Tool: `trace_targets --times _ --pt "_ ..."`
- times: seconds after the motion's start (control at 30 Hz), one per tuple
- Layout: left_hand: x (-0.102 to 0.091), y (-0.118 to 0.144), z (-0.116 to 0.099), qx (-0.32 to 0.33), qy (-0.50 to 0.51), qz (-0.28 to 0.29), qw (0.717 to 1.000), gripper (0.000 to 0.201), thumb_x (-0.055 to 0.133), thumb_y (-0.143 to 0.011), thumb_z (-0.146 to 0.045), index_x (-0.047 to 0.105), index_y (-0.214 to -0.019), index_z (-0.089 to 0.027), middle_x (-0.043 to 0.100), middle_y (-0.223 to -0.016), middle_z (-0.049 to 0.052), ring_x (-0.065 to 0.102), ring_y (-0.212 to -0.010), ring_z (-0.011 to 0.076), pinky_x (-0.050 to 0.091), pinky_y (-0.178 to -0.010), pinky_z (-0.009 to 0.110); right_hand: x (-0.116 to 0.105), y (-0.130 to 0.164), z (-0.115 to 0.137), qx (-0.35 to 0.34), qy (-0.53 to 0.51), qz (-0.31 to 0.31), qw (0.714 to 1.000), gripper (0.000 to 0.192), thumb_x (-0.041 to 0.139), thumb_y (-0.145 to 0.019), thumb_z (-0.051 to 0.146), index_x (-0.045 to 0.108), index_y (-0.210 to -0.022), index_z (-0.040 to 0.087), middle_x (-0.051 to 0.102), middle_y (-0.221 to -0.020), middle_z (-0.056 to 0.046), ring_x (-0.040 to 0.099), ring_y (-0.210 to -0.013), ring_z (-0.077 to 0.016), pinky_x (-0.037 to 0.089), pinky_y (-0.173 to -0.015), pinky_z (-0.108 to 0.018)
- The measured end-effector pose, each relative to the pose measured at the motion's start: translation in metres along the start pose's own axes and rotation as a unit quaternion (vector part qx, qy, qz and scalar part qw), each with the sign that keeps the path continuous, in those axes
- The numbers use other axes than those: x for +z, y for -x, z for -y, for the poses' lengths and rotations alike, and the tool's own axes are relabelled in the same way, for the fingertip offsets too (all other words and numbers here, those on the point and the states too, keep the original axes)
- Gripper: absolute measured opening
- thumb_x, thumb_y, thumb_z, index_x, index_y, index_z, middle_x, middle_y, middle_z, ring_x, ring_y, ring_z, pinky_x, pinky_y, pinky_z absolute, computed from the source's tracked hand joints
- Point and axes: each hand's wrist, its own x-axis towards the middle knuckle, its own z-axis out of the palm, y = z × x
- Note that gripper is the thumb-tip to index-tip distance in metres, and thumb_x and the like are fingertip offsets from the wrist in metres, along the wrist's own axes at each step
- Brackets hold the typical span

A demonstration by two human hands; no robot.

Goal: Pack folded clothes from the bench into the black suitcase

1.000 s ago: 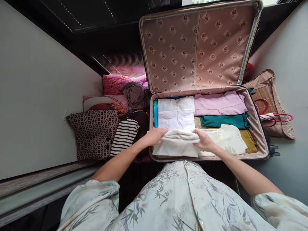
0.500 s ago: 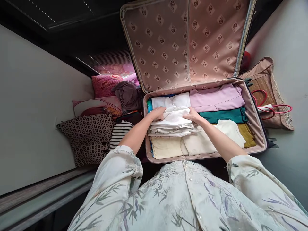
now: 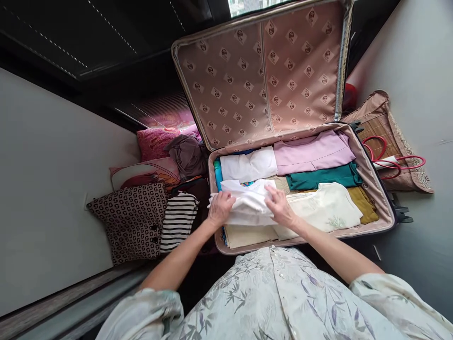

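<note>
between pale walls, open suitcase (image 3: 371,177) on dark floor: folded white garment (image 3: 247,204) in its 9 o'clock half, long axis 9-to-3, left hand (image 3: 221,208) gripping one end, right hand (image 3: 281,208) pressing flat the other.

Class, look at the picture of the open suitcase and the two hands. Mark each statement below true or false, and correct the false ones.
1. Both hands rest on a folded white garment in the suitcase. True: the left hand and right hand press on it.
2. The suitcase lid is shut. False: it stands open.
3. A green garment lies just in front of the pink garment. True.
4. The striped garment lies inside the suitcase. False: it lies outside, to its left.
5. The bag with red handles is left of the suitcase. False: it is on the right.
</note>
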Motion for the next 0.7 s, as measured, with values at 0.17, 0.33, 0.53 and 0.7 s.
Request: trace_targets --times 0.17,0.33,0.53,0.7 --pt "0.023 0.041 -0.010 0.061 -0.002 -0.051 0.997 0.024 0.055 -0.085 -0.006 0.069 -0.096 -0.022 0.052 -0.156 0.008 0.035 -0.149 0.0366 0.026 -0.116 0.062 0.008 0.041 0.013 -0.126 0.040 0.005 0.991 0.027 0.043 -0.093 0.007 0.060 -0.108 0.023 0.063 -0.139 -0.014 0.050 -0.137 -0.0288 0.044 -0.099 -0.050" --pt "0.014 0.022 -0.006 0.078 0.007 -0.010 0.997 0.031 0.057 -0.082 -0.002 0.067 -0.105 -0.020 0.036 -0.166 0.010 0.019 -0.157 0.0384 0.021 -0.120 0.066 0.010 0.041 0.011 -0.135 0.039 0.011 0.990 0.028 0.047 -0.090 0.007 0.060 -0.111 0.021 0.063 -0.137 -0.016 0.051 -0.135 -0.0300 0.042 -0.100 -0.049" --pt "-0.001 -0.026 0.015 0.029 0.091 0.133 0.987 0.086 0.074 -0.074 -0.016 0.040 -0.152 -0.022 0.022 -0.170 0.019 0.018 -0.157 0.0421 0.034 -0.117 0.061 0.004 -0.009 -0.026 0.026 -0.071 0.041 0.996 0.048 0.072 -0.072 0.025 0.059 -0.118 0.020 0.061 -0.135 -0.019 0.056 -0.124 -0.0358 0.048 -0.097 -0.049" --pt "-0.015 -0.087 0.031 -0.048 0.107 0.211 0.970 0.106 0.087 -0.057 -0.025 0.041 -0.151 -0.015 0.040 -0.158 0.024 0.040 -0.145 0.0411 0.041 -0.113 0.048 -0.011 -0.069 -0.071 0.337 -0.267 0.121 0.895 0.054 0.078 -0.067 0.036 0.058 -0.115 0.022 0.070 -0.106 -0.009 0.066 -0.097 -0.0276 0.056 -0.082 -0.040"
